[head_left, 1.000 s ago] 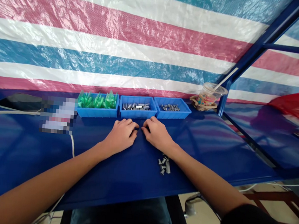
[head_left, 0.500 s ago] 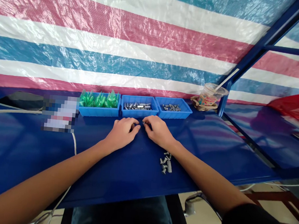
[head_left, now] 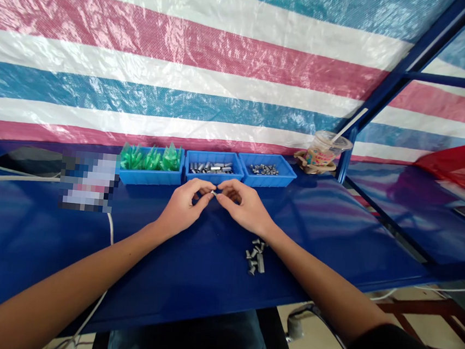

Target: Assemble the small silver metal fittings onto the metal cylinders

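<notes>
My left hand (head_left: 184, 204) and my right hand (head_left: 246, 207) meet over the table, just in front of the middle blue bin. A small shiny metal piece (head_left: 213, 192) shows between the pinched fingertips of both hands; its exact kind is too small to make out. Near my right wrist, several screws (head_left: 252, 271) lie loosely with a longer metal hex standoff (head_left: 260, 263). Beyond my hands, the middle bin (head_left: 212, 178) holds metal standoffs (head_left: 219, 169). Small screws (head_left: 265, 169) fill part of the right bin (head_left: 275, 182).
Green plastic packets (head_left: 152, 158) stick up from the left bin (head_left: 150, 177). A dark phone (head_left: 26, 160) and a white cable (head_left: 14, 178) lie at the left. Back right stands a plastic cup (head_left: 321, 150) with a straw, beside a blue frame post (head_left: 346, 158).
My hands have come together, fingertips now meeting where there was a gap. A bright bit of metal now shows between them. The view has shifted slightly.
</notes>
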Demonstrator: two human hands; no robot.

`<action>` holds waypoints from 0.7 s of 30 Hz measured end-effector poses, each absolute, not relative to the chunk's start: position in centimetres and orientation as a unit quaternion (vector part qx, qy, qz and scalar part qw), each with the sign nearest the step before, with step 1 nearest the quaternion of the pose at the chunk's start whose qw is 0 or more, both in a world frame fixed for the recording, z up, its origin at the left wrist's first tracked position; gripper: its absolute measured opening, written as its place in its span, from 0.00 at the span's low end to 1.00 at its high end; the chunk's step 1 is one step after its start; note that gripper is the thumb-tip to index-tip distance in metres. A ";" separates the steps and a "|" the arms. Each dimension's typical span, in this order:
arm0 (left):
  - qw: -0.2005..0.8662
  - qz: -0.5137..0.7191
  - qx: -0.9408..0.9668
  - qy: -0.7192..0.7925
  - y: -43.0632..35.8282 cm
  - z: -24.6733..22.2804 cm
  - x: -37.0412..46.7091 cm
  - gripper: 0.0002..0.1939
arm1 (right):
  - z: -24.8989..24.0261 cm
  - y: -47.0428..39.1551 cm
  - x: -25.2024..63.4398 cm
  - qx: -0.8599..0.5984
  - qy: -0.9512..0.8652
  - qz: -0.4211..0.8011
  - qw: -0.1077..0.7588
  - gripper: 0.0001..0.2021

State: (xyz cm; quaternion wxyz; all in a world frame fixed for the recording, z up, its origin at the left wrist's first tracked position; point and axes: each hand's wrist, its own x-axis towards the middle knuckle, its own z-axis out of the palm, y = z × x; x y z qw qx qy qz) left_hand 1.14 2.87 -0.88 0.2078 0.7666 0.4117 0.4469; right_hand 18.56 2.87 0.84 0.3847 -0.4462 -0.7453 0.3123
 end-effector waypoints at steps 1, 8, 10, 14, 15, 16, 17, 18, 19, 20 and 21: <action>0.194 0.453 0.772 0.401 2.8 -0.9 1.1 0.08 | 1.1 2.9 18.6 -0.452 -0.730 0.352 0.372 0.09; 0.128 0.450 0.808 0.358 2.4 -0.9 1.2 0.07 | 1.6 2.6 18.8 -0.434 -0.754 0.316 0.379 0.09; 0.123 0.431 0.817 0.363 2.4 -1.0 1.3 0.12 | 1.8 3.4 19.6 -0.443 -0.768 0.216 0.409 0.08; 0.127 0.390 0.838 0.360 2.4 -1.2 1.4 0.06 | 2.5 5.9 22.1 -0.503 -0.727 -0.059 0.464 0.07; 0.128 0.384 0.843 0.355 2.4 -1.2 1.4 0.04 | 2.6 6.3 22.7 -0.514 -0.715 -0.107 0.462 0.08; 0.129 0.379 0.847 0.350 2.4 -1.2 1.4 0.05 | 2.7 6.4 23.0 -0.519 -0.712 -0.141 0.452 0.08; 0.130 0.374 0.850 0.348 2.4 -1.2 1.4 0.06 | 2.8 6.4 23.2 -0.520 -0.720 -0.156 0.432 0.07; 0.132 0.369 0.852 0.348 2.3 -1.1 1.4 0.06 | 2.7 6.1 23.3 -0.524 -0.736 -0.152 0.401 0.06; 0.133 0.363 0.853 0.350 2.3 -1.1 1.4 0.06 | 2.6 5.7 23.3 -0.531 -0.758 -0.130 0.356 0.04; 0.135 0.355 0.855 0.354 2.2 -1.1 1.5 0.06 | 2.5 5.3 23.2 -0.540 -0.781 -0.098 0.298 0.03; 0.137 0.344 0.857 0.359 2.2 -1.0 1.5 0.06 | 2.3 4.9 23.1 -0.549 -0.800 -0.059 0.235 0.03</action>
